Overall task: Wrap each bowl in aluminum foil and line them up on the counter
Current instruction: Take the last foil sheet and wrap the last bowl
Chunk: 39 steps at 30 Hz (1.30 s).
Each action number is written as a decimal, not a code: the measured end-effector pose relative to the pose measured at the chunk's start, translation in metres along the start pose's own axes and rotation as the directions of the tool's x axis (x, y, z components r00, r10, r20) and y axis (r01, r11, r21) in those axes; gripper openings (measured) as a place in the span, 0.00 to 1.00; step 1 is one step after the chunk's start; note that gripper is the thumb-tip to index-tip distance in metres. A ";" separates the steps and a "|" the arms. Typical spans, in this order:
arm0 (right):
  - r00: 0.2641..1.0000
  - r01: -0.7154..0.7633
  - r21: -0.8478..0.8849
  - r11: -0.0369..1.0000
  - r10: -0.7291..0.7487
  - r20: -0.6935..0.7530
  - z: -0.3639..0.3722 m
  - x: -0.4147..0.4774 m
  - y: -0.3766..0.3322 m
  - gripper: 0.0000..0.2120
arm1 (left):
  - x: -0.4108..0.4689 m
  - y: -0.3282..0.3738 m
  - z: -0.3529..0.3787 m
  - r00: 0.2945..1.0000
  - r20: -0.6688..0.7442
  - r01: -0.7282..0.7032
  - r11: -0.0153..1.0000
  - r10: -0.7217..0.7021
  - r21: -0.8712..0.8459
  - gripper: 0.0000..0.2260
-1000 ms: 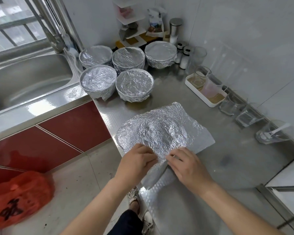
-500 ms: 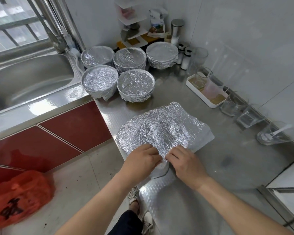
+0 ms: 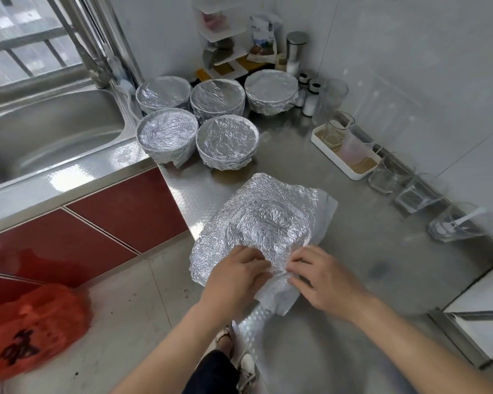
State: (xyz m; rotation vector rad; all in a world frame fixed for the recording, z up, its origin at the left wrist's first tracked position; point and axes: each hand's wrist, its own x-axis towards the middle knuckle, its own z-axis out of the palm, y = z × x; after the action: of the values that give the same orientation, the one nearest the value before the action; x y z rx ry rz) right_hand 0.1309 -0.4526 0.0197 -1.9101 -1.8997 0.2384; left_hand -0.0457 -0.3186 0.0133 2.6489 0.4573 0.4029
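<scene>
- Since the earlier frames the far right corner of the foil sheet (image 3: 271, 220) has drawn in toward the bowl, and the sheet hugs the dome under it more closely. Both hands have stayed at its near side.
- The bowl (image 3: 268, 223) is hidden under the foil and shows only as a round swelling. It stands on the counter (image 3: 382, 294) near the left edge, well forward of the back corner.
- The left hand (image 3: 236, 275) has its fingers curled down into the foil and grips the gathered fold at the bowl's near side. The right hand (image 3: 322, 280) pinches the same fold from the other side, and the two sets of fingertips almost touch.
- The bowl lies just beyond both grips, straight away from the person. Any tuck therefore has to be pulled back toward the front edge and under.
- The sheet's long axis runs diagonally, from the near left to the far right.
- A near flap lies slack on the counter between the hands, and the left flap overhangs the counter's left edge.
- The left hand is nearer that overhanging flap, and the right hand is nearer the loose far right corner. My guess is that each hand takes its own side next.
- Five wrapped bowls (image 3: 227, 140) stand clustered at the back corner beside the sink (image 3: 40, 132), three behind and two in front. This looks like the last bowl to join them.
</scene>
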 end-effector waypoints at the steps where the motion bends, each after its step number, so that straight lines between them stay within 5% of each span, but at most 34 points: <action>1: 1.000 0.013 -0.013 1.000 -0.013 0.003 0.003 0.000 0.000 0.07 | -0.002 -0.004 -0.001 1.000 0.013 -0.009 1.000 0.009 0.011 0.11; 18: 0.999 0.036 -0.142 0.989 -0.035 0.009 0.018 0.007 0.021 0.15 | 0.004 0.002 0.025 0.987 0.082 -0.150 0.967 0.135 0.205 0.05; 27: 0.994 -0.103 -0.016 0.995 0.103 -0.029 0.006 0.008 -0.010 0.07 | -0.005 -0.004 -0.001 0.996 -0.067 0.055 0.994 -0.061 -0.089 0.13; 32: 0.998 -0.056 -0.087 0.995 0.057 0.014 0.025 0.010 -0.020 0.06 | -0.012 -0.023 -0.007 0.999 0.050 0.017 1.000 -0.016 -0.012 0.14; 39: 0.998 -0.022 -0.197 0.980 0.009 -0.066 0.034 0.016 -0.023 0.10 | -0.008 -0.022 -0.001 0.991 0.034 -0.129 0.988 0.127 0.087 0.11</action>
State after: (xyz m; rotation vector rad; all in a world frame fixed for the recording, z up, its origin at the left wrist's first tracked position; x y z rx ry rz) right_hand 0.0965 -0.4317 0.0019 -2.0339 -1.9275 -0.0091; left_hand -0.0589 -0.3018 0.0029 2.7763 0.3039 0.3922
